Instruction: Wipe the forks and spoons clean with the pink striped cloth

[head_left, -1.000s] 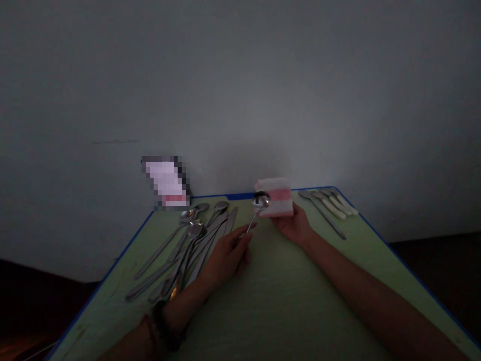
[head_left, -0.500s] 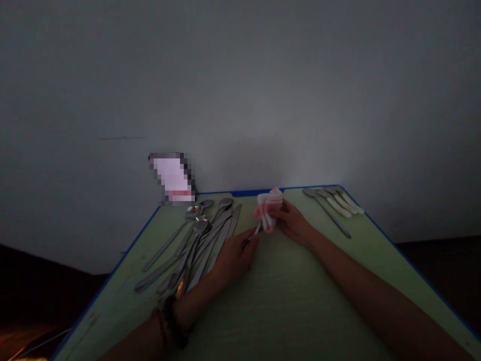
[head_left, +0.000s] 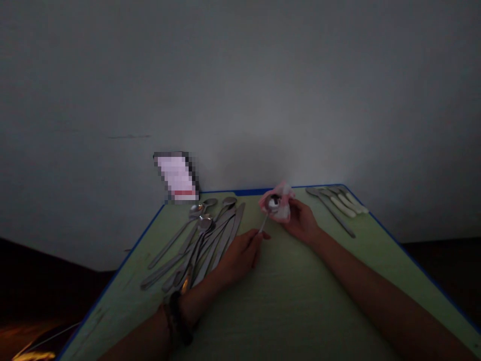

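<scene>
My left hand [head_left: 240, 253] is closed around the handle of a metal spoon [head_left: 273, 201], whose shiny bowl points away from me. Behind the bowl, my right hand [head_left: 300, 220] grips a pink and white cloth [head_left: 287, 194], which spreads around the spoon's far side. The fingertips of the right hand are partly hidden by the cloth. Left of my left hand lies a loose pile of metal spoons [head_left: 205, 223] and table knives [head_left: 227, 235]. Both hands are held over the middle of the table.
The light green table [head_left: 300, 311] has a blue edge and stands against a grey wall [head_left: 263, 90]. A blurred-out phone-like screen [head_left: 176, 175] leans at the back left. At the back right lie a long metal spoon [head_left: 334, 214] and several pieces with white handles [head_left: 343, 206].
The cloth was folded around the spoon's bowl; now it has opened out and the bowl shows in front of it. My right hand has shifted slightly right.
</scene>
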A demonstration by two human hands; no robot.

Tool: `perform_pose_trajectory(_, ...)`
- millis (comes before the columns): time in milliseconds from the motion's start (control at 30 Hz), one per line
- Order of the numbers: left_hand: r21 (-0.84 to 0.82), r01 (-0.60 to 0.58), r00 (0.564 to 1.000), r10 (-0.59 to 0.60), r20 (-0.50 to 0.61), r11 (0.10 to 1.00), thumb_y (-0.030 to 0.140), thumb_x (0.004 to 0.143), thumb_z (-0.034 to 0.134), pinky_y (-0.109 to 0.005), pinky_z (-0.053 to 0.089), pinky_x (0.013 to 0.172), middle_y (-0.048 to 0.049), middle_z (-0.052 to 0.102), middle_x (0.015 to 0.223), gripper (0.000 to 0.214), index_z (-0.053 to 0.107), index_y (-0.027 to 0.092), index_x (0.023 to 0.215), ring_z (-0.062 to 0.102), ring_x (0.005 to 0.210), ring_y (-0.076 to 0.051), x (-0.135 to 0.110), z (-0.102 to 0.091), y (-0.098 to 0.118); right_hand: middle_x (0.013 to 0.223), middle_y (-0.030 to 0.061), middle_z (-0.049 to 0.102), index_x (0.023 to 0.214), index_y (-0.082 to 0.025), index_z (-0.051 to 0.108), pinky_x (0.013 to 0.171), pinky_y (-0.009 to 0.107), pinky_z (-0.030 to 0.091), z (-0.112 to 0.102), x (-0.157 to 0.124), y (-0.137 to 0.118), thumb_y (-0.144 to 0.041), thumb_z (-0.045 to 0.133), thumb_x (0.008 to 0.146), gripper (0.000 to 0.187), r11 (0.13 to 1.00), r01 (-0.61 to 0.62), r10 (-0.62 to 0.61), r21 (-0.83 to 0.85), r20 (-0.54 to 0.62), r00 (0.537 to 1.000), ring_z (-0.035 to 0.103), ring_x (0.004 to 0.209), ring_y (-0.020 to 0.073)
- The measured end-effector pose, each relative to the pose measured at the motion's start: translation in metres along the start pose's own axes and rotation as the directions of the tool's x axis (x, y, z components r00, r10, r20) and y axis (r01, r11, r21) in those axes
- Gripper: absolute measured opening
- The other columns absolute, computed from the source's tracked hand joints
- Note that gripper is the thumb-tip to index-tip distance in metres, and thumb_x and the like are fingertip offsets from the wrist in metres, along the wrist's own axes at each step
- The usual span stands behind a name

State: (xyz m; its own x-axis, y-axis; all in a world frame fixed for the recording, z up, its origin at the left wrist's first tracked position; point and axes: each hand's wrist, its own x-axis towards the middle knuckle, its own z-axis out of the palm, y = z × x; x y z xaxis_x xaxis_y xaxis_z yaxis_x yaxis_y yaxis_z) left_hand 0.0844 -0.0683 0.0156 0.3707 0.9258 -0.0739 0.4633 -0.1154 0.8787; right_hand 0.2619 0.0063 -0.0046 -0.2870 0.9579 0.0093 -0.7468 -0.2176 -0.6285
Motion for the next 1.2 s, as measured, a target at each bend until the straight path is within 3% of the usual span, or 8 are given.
perform_pose_trajectory(133, 0.043, 0.006, 1.0, -0.006, -0.009, 0.999, 0.042, 0.09, 0.028, -0.021, 0.035, 0.048, 0.0062, 0.042, 0.045, 0.045, 0.057, 0.014, 0.108, 0.044, 0.043, -0.012, 0.001, -0.001, 0.0, 0.097, 0.0023, 0.067, 0.097, -0.016, 0.062, 0.085, 0.028, 0.046, 0.005, -0.001, 0.0, -0.027, 0.051, 0.08, 0.023, 0.999, -0.044, 0.045, -0.012, 0.071, 0.996, 0.06, 0.09, 0.0143)
perform_pose_trajectory(233, 0.134, -0.018, 1.0, 0.019, -0.01, 0.991, 0.041, 0.091, 0.027, -0.022, 0.036, 0.05, 0.0046, 0.045, 0.046, 0.044, 0.059, 0.015, 0.105, 0.048, 0.046, -0.013, 0.001, 0.0, 0.0, 0.089, 0.0016, 0.067, 0.091, -0.017, 0.063, 0.077, 0.026, 0.048, 0.004, -0.001, 0.006, -0.029, 0.062, 0.075, 0.021, 0.99, -0.028, 0.037, -0.14, 0.058, 0.998, 0.06, 0.081, 0.0129)
perform_pose_trajectory(367, 0.354, -0.094, 0.994, 0.106, -0.014, 0.931, 0.037, 0.091, 0.03, -0.026, 0.04, 0.063, -0.0032, 0.064, 0.071, 0.037, 0.062, 0.019, 0.094, 0.059, 0.065, -0.017, -0.001, 0.004, -0.004, 0.071, -0.0021, 0.064, 0.078, -0.017, 0.063, 0.061, 0.021, 0.046, 0.0, -0.002, 0.009, -0.018, 0.073, 0.061, 0.02, 0.965, -0.002, 0.003, -0.264, 0.004, 1.0, 0.056, 0.062, 0.0088)
perform_pose_trajectory(467, 0.415, -0.102, 0.994, 0.105, 0.016, 0.904, 0.036, 0.091, 0.028, -0.027, 0.04, 0.069, -0.0057, 0.067, 0.085, 0.035, 0.059, 0.019, 0.094, 0.062, 0.074, -0.019, -0.002, 0.006, -0.007, 0.068, -0.0014, 0.063, 0.076, -0.016, 0.062, 0.056, 0.022, 0.044, 0.0, -0.003, 0.009, -0.021, 0.074, 0.06, 0.021, 0.948, 0.02, -0.02, -0.317, 0.003, 1.0, 0.054, 0.059, 0.0092)
perform_pose_trajectory(700, 0.329, -0.113, 0.994, 0.112, 0.023, 0.938, 0.036, 0.09, 0.03, -0.025, 0.04, 0.063, -0.0031, 0.064, 0.073, 0.034, 0.059, 0.019, 0.092, 0.059, 0.067, -0.017, -0.002, 0.005, -0.001, 0.065, -0.0007, 0.06, 0.072, -0.015, 0.06, 0.056, 0.023, 0.04, 0.003, -0.004, 0.016, -0.038, 0.069, 0.065, 0.025, 0.895, 0.111, -0.144, -0.432, -0.045, 0.989, 0.051, 0.058, 0.0098)
perform_pose_trajectory(833, 0.148, -0.058, 0.998, 0.051, 0.047, 0.987, 0.038, 0.09, 0.03, -0.022, 0.036, 0.051, 0.0038, 0.047, 0.053, 0.035, 0.059, 0.018, 0.09, 0.047, 0.05, -0.012, 0.0, 0.001, 0.004, 0.064, 0.0017, 0.06, 0.068, -0.015, 0.061, 0.059, 0.026, 0.042, 0.005, -0.004, 0.017, -0.05, 0.058, 0.073, 0.035, 0.891, 0.109, -0.135, -0.44, -0.028, 0.99, 0.052, 0.058, 0.0121)
perform_pose_trajectory(1000, 0.011, -0.032, 0.993, 0.031, 0.118, 0.999, 0.039, 0.09, 0.027, -0.02, 0.032, 0.046, 0.0057, 0.042, 0.052, 0.036, 0.055, 0.017, 0.094, 0.041, 0.046, -0.01, 0.001, -0.001, 0.001, 0.069, -0.0012, 0.061, 0.073, -0.017, 0.061, 0.061, 0.024, 0.042, 0.004, -0.001, 0.014, -0.039, 0.07, 0.064, 0.026, 0.954, 0.098, -0.137, -0.282, -0.121, 0.983, 0.052, 0.061, 0.0103)
perform_pose_trajectory(1200, 0.105, -0.065, 0.992, 0.053, 0.112, 0.992, 0.038, 0.09, 0.028, -0.021, 0.034, 0.05, 0.0038, 0.044, 0.056, 0.035, 0.055, 0.018, 0.097, 0.044, 0.051, -0.012, 0.0, -0.002, -0.002, 0.07, -0.0013, 0.063, 0.075, -0.015, 0.062, 0.061, 0.022, 0.041, 0.0, -0.001, 0.009, -0.025, 0.074, 0.059, 0.022, 0.95, 0.031, -0.043, -0.312, -0.031, 0.999, 0.054, 0.062, 0.0086)
